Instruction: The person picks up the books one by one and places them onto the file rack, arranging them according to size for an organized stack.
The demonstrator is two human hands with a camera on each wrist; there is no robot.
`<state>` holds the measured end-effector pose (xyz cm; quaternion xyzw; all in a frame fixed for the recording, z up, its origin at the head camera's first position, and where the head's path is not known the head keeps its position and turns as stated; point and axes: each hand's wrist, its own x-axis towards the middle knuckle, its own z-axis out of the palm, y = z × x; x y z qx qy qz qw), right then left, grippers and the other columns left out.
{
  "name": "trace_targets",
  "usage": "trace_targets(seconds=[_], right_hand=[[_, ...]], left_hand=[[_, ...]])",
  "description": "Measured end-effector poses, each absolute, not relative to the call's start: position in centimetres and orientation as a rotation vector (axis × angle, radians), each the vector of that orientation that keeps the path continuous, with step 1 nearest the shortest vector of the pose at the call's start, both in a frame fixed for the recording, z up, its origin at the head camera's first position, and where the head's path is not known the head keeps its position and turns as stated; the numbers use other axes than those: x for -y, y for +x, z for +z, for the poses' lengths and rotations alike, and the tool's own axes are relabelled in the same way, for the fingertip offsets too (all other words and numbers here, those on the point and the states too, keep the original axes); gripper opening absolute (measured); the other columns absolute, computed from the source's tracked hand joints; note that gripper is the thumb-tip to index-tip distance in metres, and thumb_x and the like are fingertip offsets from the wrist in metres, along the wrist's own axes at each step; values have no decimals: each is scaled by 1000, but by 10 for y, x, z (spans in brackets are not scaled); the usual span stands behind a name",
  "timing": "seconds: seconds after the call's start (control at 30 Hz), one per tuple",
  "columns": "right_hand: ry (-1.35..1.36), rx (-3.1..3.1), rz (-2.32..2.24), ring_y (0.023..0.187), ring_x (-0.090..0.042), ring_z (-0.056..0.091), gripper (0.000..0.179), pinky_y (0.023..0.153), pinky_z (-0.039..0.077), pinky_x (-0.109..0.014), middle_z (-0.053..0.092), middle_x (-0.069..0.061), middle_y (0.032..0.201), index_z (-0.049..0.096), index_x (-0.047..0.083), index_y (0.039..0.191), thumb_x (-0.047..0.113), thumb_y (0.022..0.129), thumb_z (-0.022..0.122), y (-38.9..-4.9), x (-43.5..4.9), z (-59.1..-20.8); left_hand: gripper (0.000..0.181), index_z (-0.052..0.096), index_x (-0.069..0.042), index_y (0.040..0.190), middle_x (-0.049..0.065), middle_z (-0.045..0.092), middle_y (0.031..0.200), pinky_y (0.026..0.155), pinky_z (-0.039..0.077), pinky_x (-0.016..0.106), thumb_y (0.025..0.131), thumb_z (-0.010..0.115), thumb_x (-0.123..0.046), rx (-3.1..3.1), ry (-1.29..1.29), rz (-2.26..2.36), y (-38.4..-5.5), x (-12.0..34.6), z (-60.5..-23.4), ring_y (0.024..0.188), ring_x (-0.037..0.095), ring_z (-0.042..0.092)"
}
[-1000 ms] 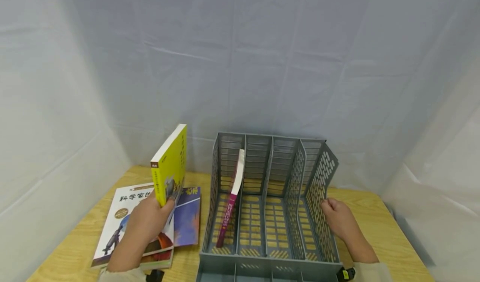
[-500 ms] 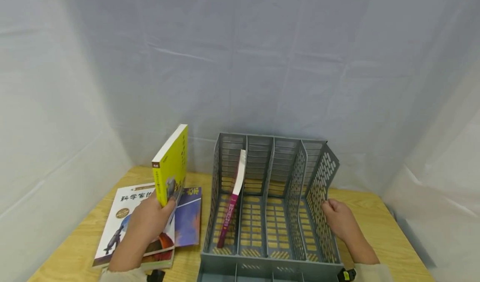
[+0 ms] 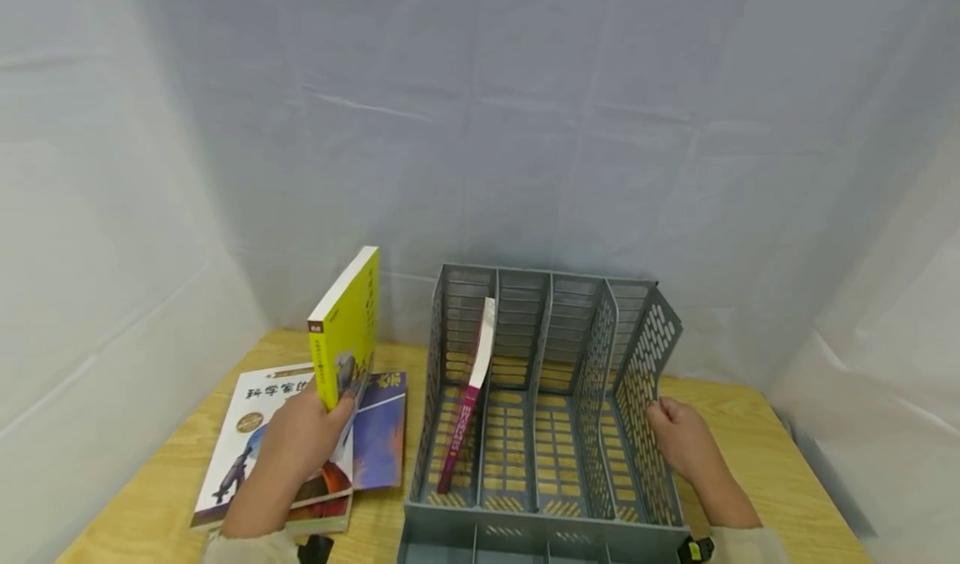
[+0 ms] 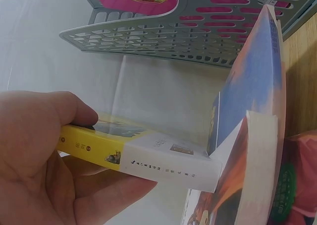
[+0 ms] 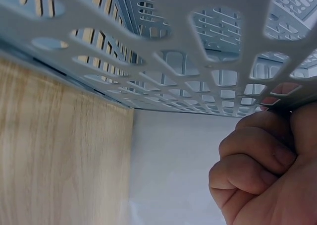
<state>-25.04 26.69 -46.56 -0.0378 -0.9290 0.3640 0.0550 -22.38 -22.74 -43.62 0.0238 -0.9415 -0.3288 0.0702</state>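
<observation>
My left hand (image 3: pixel 296 439) grips a yellow book (image 3: pixel 347 331) by its lower part, thumb on the cover. The book stands on edge above a pile of books, its spine toward me. In the left wrist view the spine (image 4: pixel 163 160) turns from yellow to white, with the fingers underneath. My right hand (image 3: pixel 686 443) holds the right side panel of a grey perforated file rack (image 3: pixel 540 524); in the right wrist view its fingers (image 5: pixel 247 173) are curled at that panel. A magenta-spined book (image 3: pixel 463 422) leans in the rack's leftmost slot.
Left of the rack, a white-covered book (image 3: pixel 225 456) lies on other books, with a blue-purple book (image 3: pixel 380 443) beside it. All rest on a wooden table (image 3: pixel 772 472). White sheeting (image 3: pixel 480 131) hangs behind and on both sides. Upright dividers (image 3: pixel 600 364) split the rack into several slots.
The whole head view has shifted very slightly, with the scene a little further right. Both hands keep the same hold.
</observation>
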Motion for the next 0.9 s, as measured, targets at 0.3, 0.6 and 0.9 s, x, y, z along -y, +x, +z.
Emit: trace_targets(seconds=[0.3,0.6,0.9], right_hand=[[-106,2805,1118,52,-17,37,38,51,35,-31,39,1,60,40,12,74,26,110,41,-250,-269,-469],[-100,2810,1104,51,-17,33,41,52,34,-32,38,-1,59,39,12,73,28,111,39,-250,-268,-466],[-89,2803,1118,51,-17,32,40,53,34,-32,37,-1,59,38,12,73,26,110,39,-251,-266,-467]], left_hand=[[59,45,2,151,31,62,135,54,43,39,103,55,-30,2839,45,-978,-226,227,-437,71,25,62],[58,48,3,149,31,64,131,53,42,39,103,54,-31,2847,67,-969,-226,228,-438,67,24,61],[58,47,4,149,32,64,130,52,41,39,103,54,-31,2842,55,-953,-224,228,-435,64,23,59]])
